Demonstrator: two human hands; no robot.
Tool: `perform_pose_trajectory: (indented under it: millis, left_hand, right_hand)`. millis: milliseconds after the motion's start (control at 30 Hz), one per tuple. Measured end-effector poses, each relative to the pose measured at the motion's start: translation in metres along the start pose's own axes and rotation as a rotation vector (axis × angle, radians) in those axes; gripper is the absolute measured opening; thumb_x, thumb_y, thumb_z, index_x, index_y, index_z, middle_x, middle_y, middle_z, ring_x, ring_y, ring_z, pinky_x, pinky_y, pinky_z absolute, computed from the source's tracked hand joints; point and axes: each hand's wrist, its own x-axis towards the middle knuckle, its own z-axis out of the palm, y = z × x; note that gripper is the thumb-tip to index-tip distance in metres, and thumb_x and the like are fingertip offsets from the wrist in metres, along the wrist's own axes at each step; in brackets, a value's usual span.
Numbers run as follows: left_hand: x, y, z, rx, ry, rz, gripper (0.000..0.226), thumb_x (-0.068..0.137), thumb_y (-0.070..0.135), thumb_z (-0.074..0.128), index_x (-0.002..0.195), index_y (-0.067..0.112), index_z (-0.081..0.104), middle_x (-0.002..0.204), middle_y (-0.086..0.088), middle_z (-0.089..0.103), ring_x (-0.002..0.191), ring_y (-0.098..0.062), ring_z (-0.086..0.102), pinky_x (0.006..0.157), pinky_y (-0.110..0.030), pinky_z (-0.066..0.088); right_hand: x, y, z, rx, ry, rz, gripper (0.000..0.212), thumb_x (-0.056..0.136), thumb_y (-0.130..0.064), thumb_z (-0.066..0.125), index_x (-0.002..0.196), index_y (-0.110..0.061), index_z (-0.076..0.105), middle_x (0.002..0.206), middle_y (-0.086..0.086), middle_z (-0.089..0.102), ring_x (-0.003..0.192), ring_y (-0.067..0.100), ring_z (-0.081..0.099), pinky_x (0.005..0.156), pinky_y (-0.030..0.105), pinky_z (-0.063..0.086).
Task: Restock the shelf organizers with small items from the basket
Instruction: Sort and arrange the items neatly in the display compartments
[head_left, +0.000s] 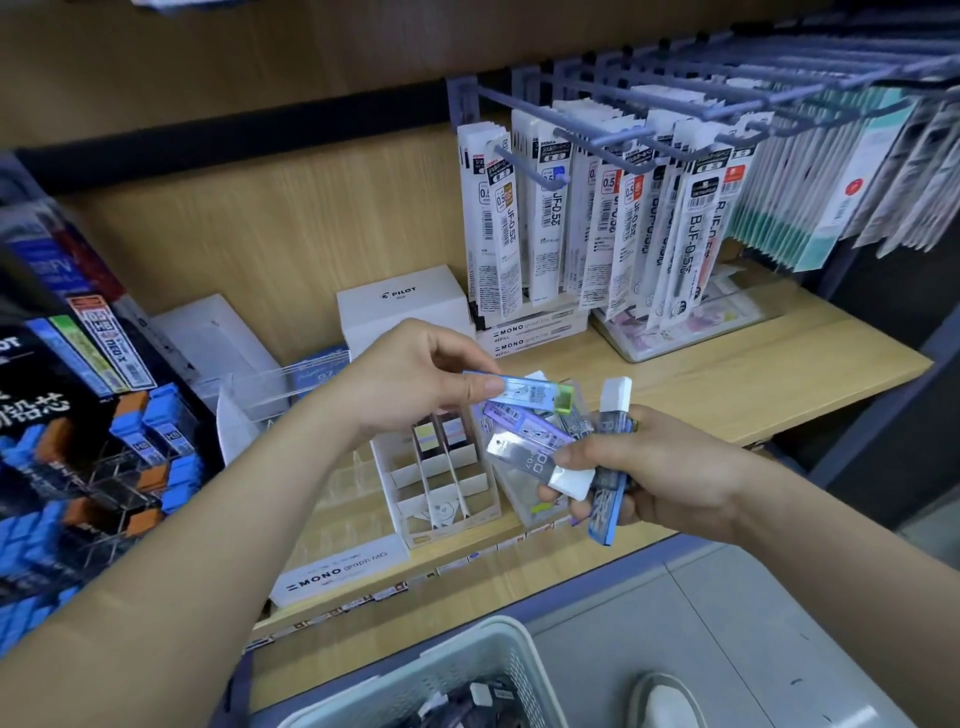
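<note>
My right hand (660, 478) grips a fanned bunch of pencil-lead cases (545, 447), grey, purple and blue with white caps. My left hand (410, 379) pinches one blue lead case with a green cap (535, 395) at the top of that bunch. Both hands hover above the wooden shelf (753, 374). Just below them stands a white divided organizer (441, 483) with several mostly bare slots, and a clear organizer (524, 493) beside it, partly hidden by the bunch. The pale basket (467, 670) sits on the floor at the bottom, holding more small items.
Hanging pen refills (613, 218) fill the hooks at the back right. White Pilot (405, 306) and Mono boxes (343, 571) stand on the shelf. A dark tiered display of blue and orange lead cases (130, 457) occupies the left. A shoe (670, 701) shows on the floor.
</note>
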Motion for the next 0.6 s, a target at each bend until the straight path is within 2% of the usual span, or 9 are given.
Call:
perform_pose_trajectory:
  millis: [133, 200, 267, 400, 500, 600]
  left_hand:
    - [-0.001, -0.003, -0.009, 0.074, -0.015, 0.022, 0.008, 0.081, 0.009, 0.073, 0.088, 0.01, 0.074, 0.077, -0.019, 0.066, 0.071, -0.022, 0.054, 0.063, -0.024, 0.045]
    - [-0.003, -0.003, -0.01, 0.156, -0.059, 0.044, 0.012, 0.084, 0.009, 0.07, 0.094, 0.016, 0.073, 0.078, -0.018, 0.065, 0.07, -0.02, 0.053, 0.063, -0.027, 0.044]
    - [-0.003, -0.001, -0.008, 0.275, -0.118, 0.045, 0.021, 0.088, 0.012, 0.066, 0.104, 0.025, 0.07, 0.08, -0.014, 0.063, 0.066, -0.013, 0.051, 0.064, -0.027, 0.043]
    - [-0.005, 0.004, -0.004, 0.438, -0.274, -0.027, 0.051, 0.094, 0.012, 0.057, 0.134, 0.041, 0.044, 0.087, -0.006, 0.061, 0.062, -0.014, 0.059, 0.065, -0.028, 0.052]
    - [-0.007, 0.005, -0.001, 0.36, -0.29, -0.086, 0.06, 0.097, 0.007, 0.05, 0.144, 0.039, 0.03, 0.086, -0.003, 0.051, 0.064, -0.018, 0.064, 0.069, -0.032, 0.058]
    - [-0.004, 0.005, 0.001, 0.145, -0.127, -0.06, 0.039, 0.098, 0.004, 0.046, 0.132, 0.024, 0.047, 0.085, -0.005, 0.05, 0.066, -0.02, 0.069, 0.067, -0.03, 0.06]
  right_hand:
    - [0.002, 0.0, 0.001, 0.0, 0.012, 0.007, 0.008, 0.09, -0.015, 0.062, 0.094, -0.014, 0.069, 0.092, 0.014, 0.075, 0.061, 0.018, 0.061, 0.062, 0.026, 0.048]
    - [0.004, 0.001, 0.001, 0.009, 0.027, 0.014, 0.011, 0.09, -0.015, 0.063, 0.099, -0.013, 0.069, 0.092, 0.014, 0.075, 0.061, 0.018, 0.062, 0.067, 0.029, 0.048]
    - [0.006, 0.003, 0.0, 0.011, 0.051, 0.021, 0.015, 0.091, -0.015, 0.062, 0.104, -0.011, 0.068, 0.091, 0.014, 0.075, 0.061, 0.017, 0.062, 0.065, 0.028, 0.048]
    - [0.009, 0.004, -0.001, 0.069, 0.111, 0.0, 0.024, 0.091, -0.014, 0.062, 0.113, -0.006, 0.064, 0.091, 0.015, 0.075, 0.061, 0.018, 0.061, 0.064, 0.03, 0.041]
    - [0.011, 0.005, -0.004, 0.123, 0.194, -0.016, 0.026, 0.091, -0.014, 0.062, 0.114, 0.0, 0.062, 0.092, 0.018, 0.075, 0.059, 0.017, 0.062, 0.054, 0.025, 0.037]
    - [0.012, 0.005, -0.007, 0.173, 0.266, -0.038, 0.027, 0.092, -0.014, 0.063, 0.113, 0.001, 0.062, 0.092, 0.018, 0.074, 0.06, 0.016, 0.064, 0.047, 0.02, 0.037]
